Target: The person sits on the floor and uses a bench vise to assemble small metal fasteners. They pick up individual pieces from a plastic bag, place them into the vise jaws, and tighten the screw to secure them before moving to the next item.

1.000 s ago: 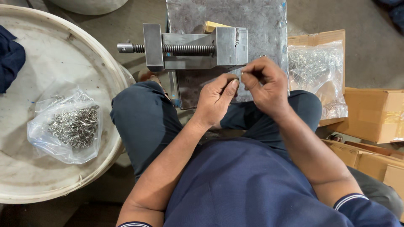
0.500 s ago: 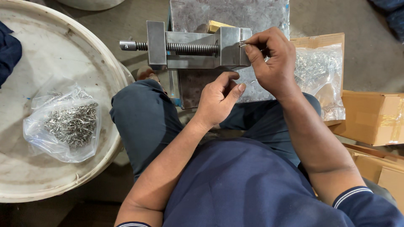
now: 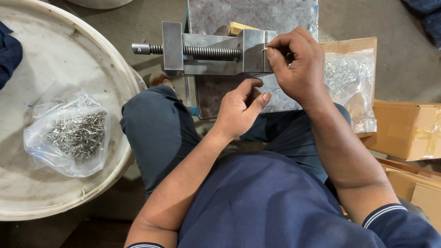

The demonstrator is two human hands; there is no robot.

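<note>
Right hand (image 3: 296, 62) — pinch at vise (image 3: 216, 48)

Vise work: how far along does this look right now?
Done: nothing finished can be told apart. In hand: the right hand pinches a small metal piece at the vise jaw; the left hand waits below. Left: a bag of metal pieces on the round tray, another bag right.
</note>
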